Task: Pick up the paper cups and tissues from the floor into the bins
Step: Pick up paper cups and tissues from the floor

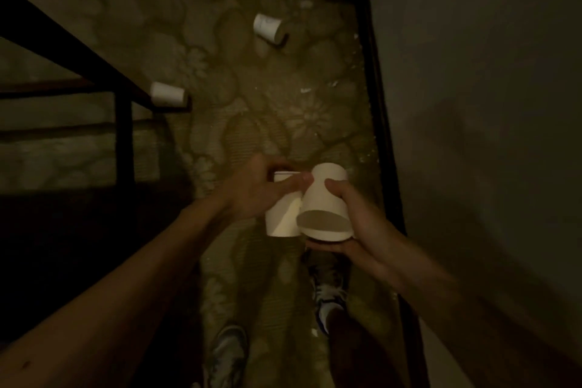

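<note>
A pale wall (pixel 472 104) fills the right side, and a patterned carpet (pixel 252 123) runs up the middle beside a dark furniture frame (pixel 122 135) on the left. The person stands over it, shoes (pixel 329 296) below the arms. The hands are close together, each clamped on its own cup. The left hand (pixel 252 189) wraps the left-held cup (pixel 282 220), and the right hand (pixel 356 214) cradles the right-held cup (pixel 324 198), base toward the camera. The 2 cups touch side by side, probably brought together to nest them and free a hand. 2 more lie tipped on the carpet — the far cup (pixel 269 29) and the cup by the frame leg (pixel 167 94). Small white scraps (pixel 305 90) may be tissue — too dim to tell. No bin shows.
</note>
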The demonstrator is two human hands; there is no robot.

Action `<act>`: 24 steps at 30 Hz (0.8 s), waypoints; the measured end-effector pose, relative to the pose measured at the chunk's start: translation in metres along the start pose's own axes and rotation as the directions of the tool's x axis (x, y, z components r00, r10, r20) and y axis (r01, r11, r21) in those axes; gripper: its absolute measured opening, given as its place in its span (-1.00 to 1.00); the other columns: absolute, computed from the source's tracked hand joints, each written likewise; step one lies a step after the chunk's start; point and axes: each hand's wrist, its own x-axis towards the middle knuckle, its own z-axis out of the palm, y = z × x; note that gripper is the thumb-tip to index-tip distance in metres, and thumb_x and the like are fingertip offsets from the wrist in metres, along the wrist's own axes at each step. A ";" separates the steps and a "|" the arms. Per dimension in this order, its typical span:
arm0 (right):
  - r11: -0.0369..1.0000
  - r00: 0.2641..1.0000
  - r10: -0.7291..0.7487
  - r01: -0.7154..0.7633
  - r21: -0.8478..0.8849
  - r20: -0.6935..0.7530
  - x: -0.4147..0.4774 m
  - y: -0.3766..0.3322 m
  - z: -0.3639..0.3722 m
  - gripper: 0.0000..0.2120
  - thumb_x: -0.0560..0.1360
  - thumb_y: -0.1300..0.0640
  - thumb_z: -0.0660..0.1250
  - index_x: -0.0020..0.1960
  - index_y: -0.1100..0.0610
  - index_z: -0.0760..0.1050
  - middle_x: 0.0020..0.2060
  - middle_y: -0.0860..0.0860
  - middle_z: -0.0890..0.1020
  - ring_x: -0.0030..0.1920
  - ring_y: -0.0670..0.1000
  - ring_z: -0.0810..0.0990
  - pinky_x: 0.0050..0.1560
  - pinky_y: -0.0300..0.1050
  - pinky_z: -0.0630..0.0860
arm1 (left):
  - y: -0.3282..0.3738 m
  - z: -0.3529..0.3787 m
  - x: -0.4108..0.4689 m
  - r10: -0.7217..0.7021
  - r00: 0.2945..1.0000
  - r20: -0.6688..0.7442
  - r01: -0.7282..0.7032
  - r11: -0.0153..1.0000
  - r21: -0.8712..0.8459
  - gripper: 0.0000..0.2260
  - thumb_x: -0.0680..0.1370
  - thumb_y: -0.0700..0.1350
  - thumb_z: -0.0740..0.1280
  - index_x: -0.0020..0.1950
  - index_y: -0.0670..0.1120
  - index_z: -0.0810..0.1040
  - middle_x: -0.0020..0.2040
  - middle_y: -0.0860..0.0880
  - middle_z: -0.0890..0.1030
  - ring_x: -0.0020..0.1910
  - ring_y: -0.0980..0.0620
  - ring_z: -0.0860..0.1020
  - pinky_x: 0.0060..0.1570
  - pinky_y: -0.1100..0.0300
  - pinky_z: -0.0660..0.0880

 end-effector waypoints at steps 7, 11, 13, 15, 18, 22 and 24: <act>0.954 0.958 -0.287 0.287 0.089 -0.014 -0.214 -0.068 0.047 -0.27 0.16 -0.20 0.48 0.28 0.03 0.48 0.10 0.21 0.64 0.00 0.20 0.68 -0.20 0.03 0.62 | 0.180 -0.060 -0.155 0.191 0.952 -0.237 -0.227 0.964 -0.136 -0.58 0.34 0.20 0.47 0.19 0.20 0.58 0.05 0.05 0.60 -0.04 0.13 0.62 -0.11 0.16 0.64; 0.878 0.878 -0.478 0.476 0.042 0.025 -0.354 -0.102 0.079 -0.25 0.20 -0.23 0.53 0.29 0.06 0.47 0.11 0.22 0.63 0.03 0.21 0.67 -0.15 0.05 0.64 | 0.271 -0.087 -0.266 0.346 0.870 -0.351 -0.433 0.877 -0.209 -0.45 0.31 0.12 0.47 0.29 0.25 0.47 0.22 0.11 0.51 0.03 0.18 0.60 -0.18 0.21 0.63; 0.821 0.820 -0.571 0.568 0.054 0.042 -0.423 -0.110 0.090 -0.35 0.28 -0.22 0.44 0.29 0.03 0.46 0.15 0.21 0.60 0.07 0.20 0.65 -0.10 0.09 0.64 | 0.311 -0.094 -0.317 0.446 0.783 -0.434 -0.554 0.817 -0.161 -0.37 0.31 0.09 0.48 0.36 0.17 0.41 0.19 0.13 0.49 0.01 0.26 0.59 -0.21 0.29 0.60; 0.744 0.741 -0.668 0.668 0.034 0.057 -0.483 -0.113 0.098 -0.48 0.33 -0.23 0.34 0.22 -0.01 0.48 0.12 0.18 0.61 0.04 0.15 0.65 -0.12 0.05 0.63 | 0.344 -0.097 -0.361 0.476 0.728 -0.493 -0.608 0.781 -0.143 -0.25 0.27 0.17 0.49 0.43 0.12 0.35 0.17 0.16 0.49 -0.01 0.25 0.59 -0.24 0.34 0.58; 0.618 0.616 -0.784 0.786 0.006 0.076 -0.563 -0.107 0.107 -0.63 0.42 -0.21 0.28 0.12 -0.03 0.54 -0.02 0.10 0.68 -0.07 0.06 0.68 -0.13 0.02 0.60 | 0.383 -0.100 -0.430 0.461 0.740 -0.490 -0.633 0.725 -0.273 -0.12 0.14 0.29 0.48 0.42 0.06 0.39 0.18 0.09 0.55 0.05 0.10 0.62 -0.18 0.17 0.64; 0.521 0.520 -0.853 0.854 -0.007 0.042 -0.643 -0.078 0.116 -0.69 0.41 -0.18 0.31 0.05 -0.04 0.57 -0.09 0.03 0.72 -0.06 0.04 0.70 0.01 0.09 0.60 | 0.405 -0.079 -0.505 0.566 0.765 -0.309 -0.644 0.649 -0.405 -0.31 0.28 0.22 0.49 0.37 0.09 0.44 0.17 -0.03 0.61 0.05 -0.05 0.67 -0.11 0.01 0.64; 0.491 0.491 -0.871 0.871 -0.015 -0.018 -0.676 -0.058 0.114 -0.63 0.35 -0.18 0.32 0.09 -0.05 0.55 0.00 0.07 0.70 0.02 0.07 0.68 0.09 0.13 0.58 | 0.414 -0.062 -0.536 0.639 0.736 -0.223 -0.659 0.600 -0.454 -0.47 0.39 0.18 0.47 0.34 0.20 0.45 0.15 0.00 0.62 0.06 -0.07 0.67 -0.14 0.01 0.63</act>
